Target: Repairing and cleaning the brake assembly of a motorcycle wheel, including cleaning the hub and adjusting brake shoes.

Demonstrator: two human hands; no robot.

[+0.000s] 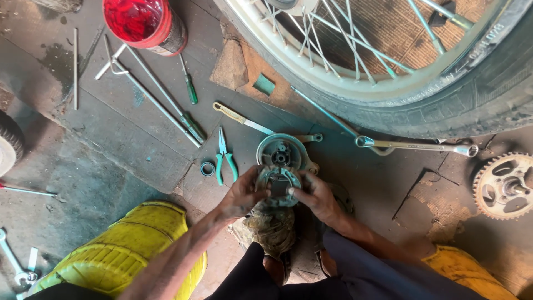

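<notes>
Left hand (240, 195) and right hand (315, 195) both clasped on a pair of brake shoes (277, 185), fingers curled round the outer rims from either side. Two grey, dusty curved metal halves forming a rough ring, held just above a wad of dirty rag (272, 229) between the knees. Just beyond, touching or nearly so (hard to tell), a round brake plate (283, 151) of dull greenish metal lying flat on the concrete floor (127, 150), dark hub hole at its centre.

Near the left hand: green-handled pliers (224, 158), slim steel jaws pointing away, and a small dark rubber ring (207, 169) beside them. Farther off, long thin steel rods and a green-handled screwdriver (189, 84). At the top edge, a red plastic bucket (145, 23), open, its inside glossy red (contents not clear).

Upper right, a spoked wheel (388, 66) with pale rim, thin wire spokes and ribbed black tyre. Below it a long spanner (422, 146). Far right, a toothed steel sprocket (504, 185). Lower left, a ridged yellow plastic can (125, 253).
</notes>
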